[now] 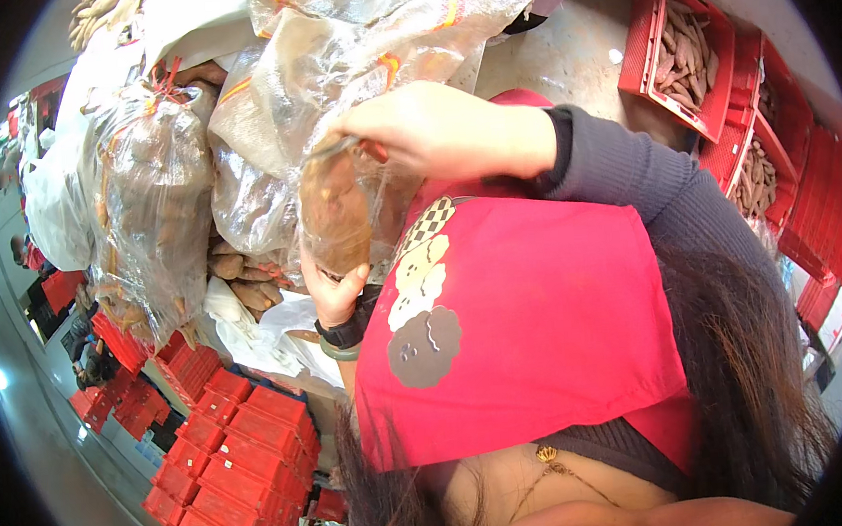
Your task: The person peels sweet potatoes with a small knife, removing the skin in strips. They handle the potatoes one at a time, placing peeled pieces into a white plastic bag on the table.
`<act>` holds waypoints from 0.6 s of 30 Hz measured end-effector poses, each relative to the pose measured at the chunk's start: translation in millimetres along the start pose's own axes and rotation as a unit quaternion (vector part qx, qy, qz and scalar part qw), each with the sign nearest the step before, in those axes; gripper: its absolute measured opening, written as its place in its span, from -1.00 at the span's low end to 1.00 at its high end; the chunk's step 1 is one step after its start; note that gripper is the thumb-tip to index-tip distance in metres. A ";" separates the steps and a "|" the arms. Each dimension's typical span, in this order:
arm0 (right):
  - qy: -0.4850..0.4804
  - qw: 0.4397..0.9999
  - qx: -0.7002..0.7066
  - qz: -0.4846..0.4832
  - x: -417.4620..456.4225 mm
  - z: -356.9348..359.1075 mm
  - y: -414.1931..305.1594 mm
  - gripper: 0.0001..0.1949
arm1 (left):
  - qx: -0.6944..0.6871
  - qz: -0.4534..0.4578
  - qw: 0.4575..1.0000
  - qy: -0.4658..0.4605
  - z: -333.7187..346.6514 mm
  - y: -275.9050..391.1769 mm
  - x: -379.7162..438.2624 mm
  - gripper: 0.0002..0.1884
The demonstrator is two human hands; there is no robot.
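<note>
My left hand (337,291), with a dark watch and a bangle at the wrist, grips the lower end of a large brown tuber (335,210). Higher up, my right hand (413,130) is closed around a small bladed tool (338,149) with a red part showing at the fingers. Its blade lies at the tuber's upper end; blur hides whether it is a knife or a peeler. Behind both hands lie translucent woven plastic sacks (350,57) with orange and yellow stripes. More tubers (244,274) show beneath the sacks, left of my left hand.
A full, tied sack (157,199) stands at the left. Red crates (723,64) holding sweet potatoes (687,59) are at the right. Stacked red crates (238,462) fill the lower left. A person (94,362) is visible farther off. My red apron (525,307) is close below my hands.
</note>
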State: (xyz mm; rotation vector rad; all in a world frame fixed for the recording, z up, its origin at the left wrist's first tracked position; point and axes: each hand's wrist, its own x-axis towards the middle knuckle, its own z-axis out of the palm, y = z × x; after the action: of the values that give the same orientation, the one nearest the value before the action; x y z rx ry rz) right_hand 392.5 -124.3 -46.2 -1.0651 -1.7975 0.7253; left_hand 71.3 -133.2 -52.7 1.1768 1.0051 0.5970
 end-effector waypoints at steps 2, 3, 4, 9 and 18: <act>-0.068 0.990 -0.012 0.124 3.6 -0.1 19.6 -0.72 | 0.003 0.014 1.000 -0.009 0.4 0.2 -1.2 0.07; -0.101 0.972 -0.049 0.206 5.4 -1.2 28.4 -0.76 | 0.000 0.015 1.000 -0.005 1.4 0.0 -1.0 0.08; -0.079 0.983 -0.012 0.168 4.2 2.1 30.9 -0.76 | -0.014 0.015 0.999 -0.025 2.8 0.2 -1.6 0.08; 0.065 0.949 0.271 0.145 6.4 -0.8 24.3 -0.71 | -0.027 0.014 0.999 -0.027 12.5 10.5 5.8 0.07; 0.028 0.862 0.387 0.328 15.6 -30.3 -7.3 -0.69 | -0.054 0.075 0.996 -0.017 1.5 79.5 35.7 -0.15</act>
State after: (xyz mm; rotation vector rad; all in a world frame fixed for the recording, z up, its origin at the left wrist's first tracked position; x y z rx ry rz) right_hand 413.7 -112.6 -21.2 -1.0839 -0.8777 1.6331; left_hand 97.7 -79.6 10.8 1.1688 0.8498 0.7393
